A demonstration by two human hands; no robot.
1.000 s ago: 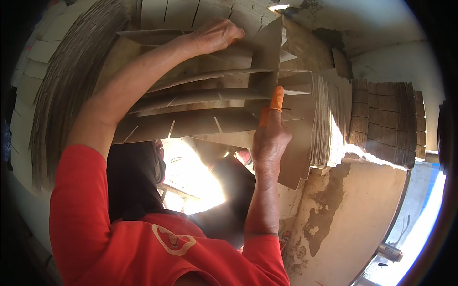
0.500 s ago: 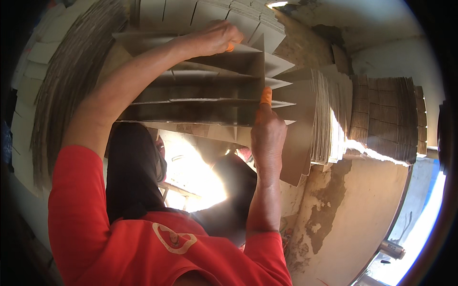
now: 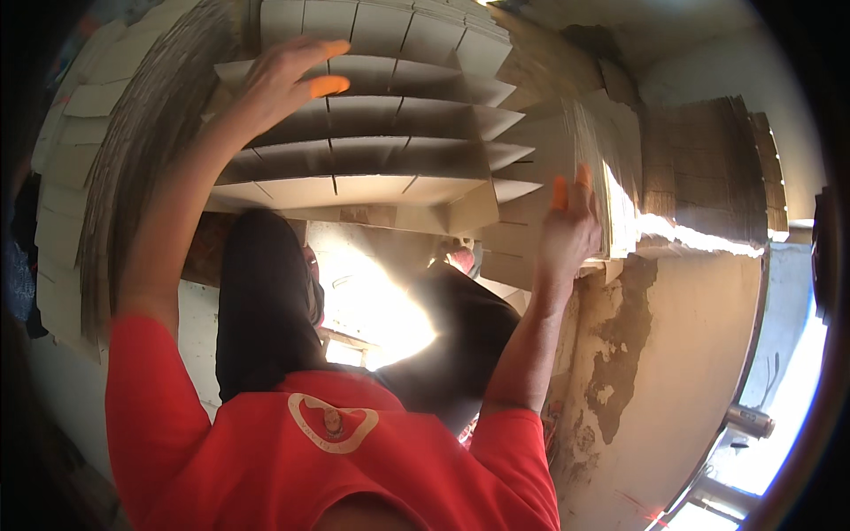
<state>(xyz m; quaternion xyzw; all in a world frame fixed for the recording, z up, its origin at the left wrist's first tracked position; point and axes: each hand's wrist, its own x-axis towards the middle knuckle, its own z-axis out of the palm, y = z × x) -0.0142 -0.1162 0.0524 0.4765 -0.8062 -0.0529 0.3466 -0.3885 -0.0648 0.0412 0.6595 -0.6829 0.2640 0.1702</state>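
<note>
Several slotted cardboard strips (image 3: 363,159) stand on edge in parallel rows in front of me. A cardboard cross strip (image 3: 478,205) runs through their right ends. Above the far left part of the rows is my left hand (image 3: 288,78), empty, its fingers apart and orange covers on the fingertips. My right hand (image 3: 571,232) is over the stack of cardboard sheets (image 3: 595,168) on the right. Its orange-tipped fingers stretch forward, and nothing shows in them; whether they touch the stack I cannot tell.
A tall cardboard stack (image 3: 146,133) curves along the left, and more slotted sheets (image 3: 381,31) lie at the far side. Further right stands another brown cardboard stack (image 3: 704,173). Below it is a wall with peeling paint (image 3: 682,354). My legs (image 3: 266,301) are under the work.
My left hand has opened and moved left, off the far strip. My right hand has left the cross strip and moved right to the stack. The cross strip now sits lower among the rows.
</note>
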